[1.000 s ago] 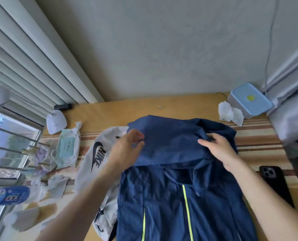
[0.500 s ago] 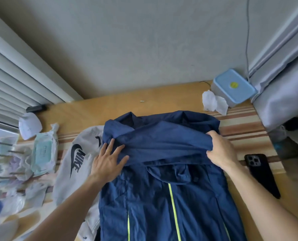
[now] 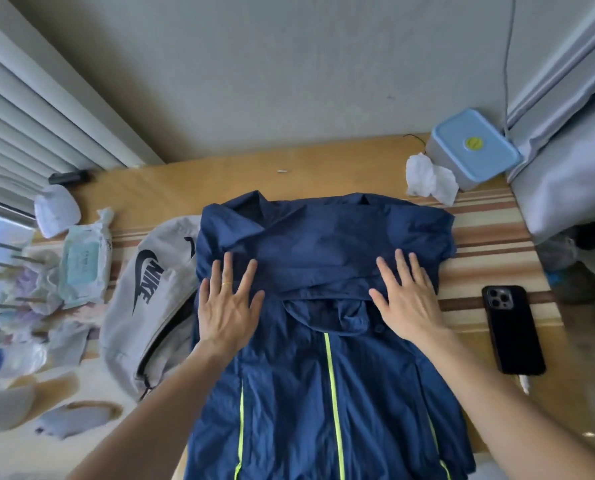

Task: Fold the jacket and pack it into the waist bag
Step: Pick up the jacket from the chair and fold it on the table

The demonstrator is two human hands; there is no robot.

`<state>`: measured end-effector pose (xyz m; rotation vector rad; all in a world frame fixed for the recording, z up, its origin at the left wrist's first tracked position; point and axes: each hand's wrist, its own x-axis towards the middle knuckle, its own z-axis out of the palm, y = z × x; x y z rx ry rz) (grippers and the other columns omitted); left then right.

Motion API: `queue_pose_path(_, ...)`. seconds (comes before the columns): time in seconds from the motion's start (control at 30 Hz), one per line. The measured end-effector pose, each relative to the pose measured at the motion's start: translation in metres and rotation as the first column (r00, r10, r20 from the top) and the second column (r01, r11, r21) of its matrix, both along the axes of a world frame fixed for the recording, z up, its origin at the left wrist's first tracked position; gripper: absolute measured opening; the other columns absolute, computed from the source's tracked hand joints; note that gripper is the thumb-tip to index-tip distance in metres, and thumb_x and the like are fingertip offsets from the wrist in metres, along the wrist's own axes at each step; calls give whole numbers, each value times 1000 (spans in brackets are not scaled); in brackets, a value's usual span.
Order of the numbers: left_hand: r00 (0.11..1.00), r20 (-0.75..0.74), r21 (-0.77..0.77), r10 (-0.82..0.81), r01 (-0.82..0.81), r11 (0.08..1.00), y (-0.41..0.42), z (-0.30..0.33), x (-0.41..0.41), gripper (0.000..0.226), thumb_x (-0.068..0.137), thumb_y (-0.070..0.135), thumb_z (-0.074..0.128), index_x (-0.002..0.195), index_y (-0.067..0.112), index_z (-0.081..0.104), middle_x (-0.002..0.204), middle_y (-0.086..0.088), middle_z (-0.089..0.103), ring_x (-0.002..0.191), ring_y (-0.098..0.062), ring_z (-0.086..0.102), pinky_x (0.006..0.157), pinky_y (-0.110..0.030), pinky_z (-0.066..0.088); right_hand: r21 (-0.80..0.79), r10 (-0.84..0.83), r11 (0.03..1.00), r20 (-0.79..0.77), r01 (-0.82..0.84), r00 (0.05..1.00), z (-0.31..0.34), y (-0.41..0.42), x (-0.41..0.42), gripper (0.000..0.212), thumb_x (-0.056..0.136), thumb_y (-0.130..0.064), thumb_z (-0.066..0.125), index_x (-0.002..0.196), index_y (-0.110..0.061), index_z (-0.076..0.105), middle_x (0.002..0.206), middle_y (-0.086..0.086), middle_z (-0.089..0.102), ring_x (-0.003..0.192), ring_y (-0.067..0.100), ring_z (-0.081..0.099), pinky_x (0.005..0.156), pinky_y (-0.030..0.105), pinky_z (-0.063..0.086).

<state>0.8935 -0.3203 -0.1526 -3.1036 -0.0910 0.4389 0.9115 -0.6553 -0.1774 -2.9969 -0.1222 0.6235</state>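
A navy jacket (image 3: 324, 375) with neon yellow zips lies flat in front of me on the table, its top part folded down over the chest. My left hand (image 3: 228, 306) presses flat on the fold's left side, fingers spread, a ring on one finger. My right hand (image 3: 407, 299) presses flat on the fold's right side, fingers spread too. Neither hand grips any cloth. A grey waist bag (image 3: 150, 299) with a black Nike logo lies left of the jacket, partly under its edge, its zip open.
A black phone (image 3: 512, 327) lies right of the jacket on a striped cloth (image 3: 490, 237). At the back right stand a light blue box (image 3: 476, 147) and crumpled tissue (image 3: 427, 178). A wipes pack (image 3: 81, 261), a mask and other clutter fill the left. The wall is close behind.
Both hands let go of the folded-down top part and now lie flat on it. The fold has settled onto the jacket's chest. The camera has tilted down a little.
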Motion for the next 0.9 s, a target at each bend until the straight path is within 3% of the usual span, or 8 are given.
queue_pose_path(0.1, 977, 119, -12, -179, 182, 983, -14, 6, -44, 64, 102, 54, 36, 160, 38, 14, 171, -11, 3, 157, -31, 4, 123, -49, 19, 163, 83, 979, 241, -124, 967, 4, 20, -57, 68, 101, -52, 39, 160, -21, 26, 169, 18, 14, 156, 39, 9, 123, 50, 21)
queue_pose_path(0.23, 954, 14, -3, -300, 300, 954, -26, -8, -121, 64, 100, 52, 39, 159, 40, 18, 171, -9, 2, 157, -30, 6, 121, -51, 25, 241, 157, 948, 221, -210, 963, -10, 31, -142, 68, 100, -53, 42, 160, -27, 25, 170, 15, 5, 157, 36, 6, 123, 53, 21)
queue_pose_path(0.33, 967, -67, 16, -244, 246, 969, -23, -18, -170, 66, 97, 50, 40, 159, 39, 19, 170, -9, 6, 157, -31, 9, 117, -53, 31, 182, 151, 969, 114, -170, 982, -33, 18, -196, 68, 100, -58, 35, 161, -31, 22, 171, 13, -2, 157, 36, 5, 119, 55, 30)
queue_pose_path(0.43, 985, -28, 15, -171, 171, 985, -20, -15, -205, 68, 96, 48, 36, 159, 40, 16, 170, -11, 7, 157, -32, 9, 119, -50, 24, 157, 46, 986, 106, -62, 993, -34, -4, -231, 66, 100, -60, 18, 159, -31, 27, 170, 18, 9, 155, 38, 16, 118, 54, 34)
queue_pose_path(0.57, 1000, 12, 1, -15, 15, 1000, -5, -15, -248, 67, 94, 52, 32, 158, 42, 17, 167, -19, 12, 152, -35, 20, 116, -48, 31, 121, -236, 968, 139, 220, 962, -23, -35, -275, 68, 91, -46, 63, 153, -28, 43, 160, 33, 25, 134, 51, 46, 102, 54, 48)
queue_pose_path(0.63, 997, -3, -13, 73, -73, 997, 5, -17, -264, 66, 95, 52, 41, 157, 45, 19, 162, -22, 22, 144, -38, 33, 108, -48, 42, 94, -263, 963, 146, 251, 954, -20, -44, -293, 77, 81, -32, 79, 151, -26, 47, 150, 37, 36, 121, 53, 55, 92, 54, 53)
queue_pose_path(0.77, 946, -122, -115, 300, -314, 942, 15, -15, -276, 64, 94, 48, 57, 150, 49, 27, 155, -23, 24, 132, -44, 45, 88, -50, 54, 198, -300, 945, 205, 261, 932, -18, -47, -304, 67, 77, -11, 83, 138, -22, 58, 110, 22, 60, 95, 42, 59, 81, 50, 53)
queue_pose_path(0.9, 914, -136, -197, 381, -402, 894, 25, -16, -278, 46, 85, 26, 66, 126, 33, 48, 128, -22, 49, 118, -42, 45, 85, -46, 48, 355, -368, 887, 153, 296, 917, -12, -44, -303, 37, 80, 5, 73, 104, -20, 60, 83, 3, 58, 80, 29, 57, 70, 39, 45)
